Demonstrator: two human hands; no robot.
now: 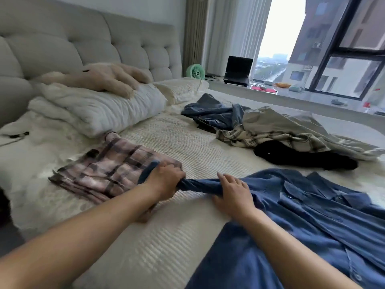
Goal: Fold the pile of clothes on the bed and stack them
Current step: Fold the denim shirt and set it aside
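Note:
A blue denim shirt [312, 215] lies spread front-up across the near right of the bed. My left hand [164, 180] grips the end of its sleeve, pulled out to the left over a folded pink plaid garment [104, 170]. My right hand [233, 192] rests on the same sleeve with fingers straight, close to the shoulder. Farther back lies a loose pile: a blue denim piece [216, 113], a beige plaid shirt [277, 132] and a black garment [302, 157].
The cream ribbed bedspread [177, 236] covers the bed. Pillows [100, 107] and a plush toy [98, 77] lie by the tufted headboard at the left. A green fan [195, 73] and a laptop [237, 69] stand on the window sill behind.

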